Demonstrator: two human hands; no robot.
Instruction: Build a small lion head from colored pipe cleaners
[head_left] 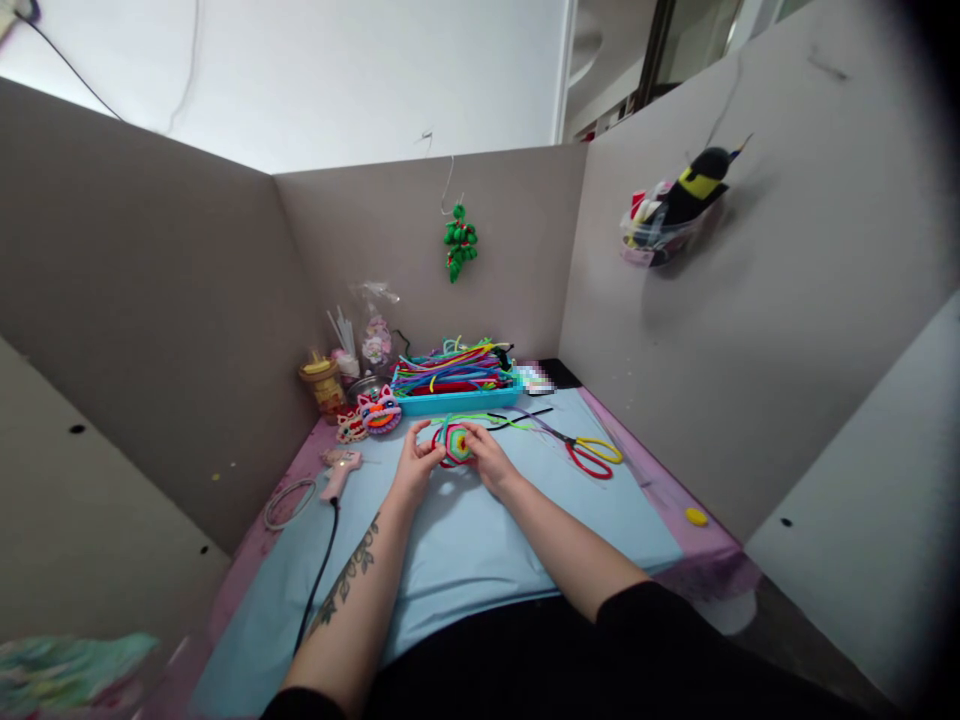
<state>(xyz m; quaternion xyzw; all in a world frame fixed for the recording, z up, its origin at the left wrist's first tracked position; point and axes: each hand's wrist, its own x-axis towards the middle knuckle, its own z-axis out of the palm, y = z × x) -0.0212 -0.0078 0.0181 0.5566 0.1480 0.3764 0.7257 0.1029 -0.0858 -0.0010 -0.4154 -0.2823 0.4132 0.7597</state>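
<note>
Over the middle of the table, my two hands hold a round coil of colored pipe cleaners, with rings of red, yellow, green and pink. My left hand is closed on its left edge. My right hand pinches the right side, its fingertips near the coil's center. A light blue strand sticks up from the coil's top. Behind it lie loose green and black pipe cleaners. Scissors with one red and one yellow handle rest to the right, their blades pointing back left.
A blue tray of many pipe cleaners stands at the back. At left are a pink glue gun with a cord and two fuzzy animal-face pieces. A yellow disc lies near the right edge. Partition walls enclose the table.
</note>
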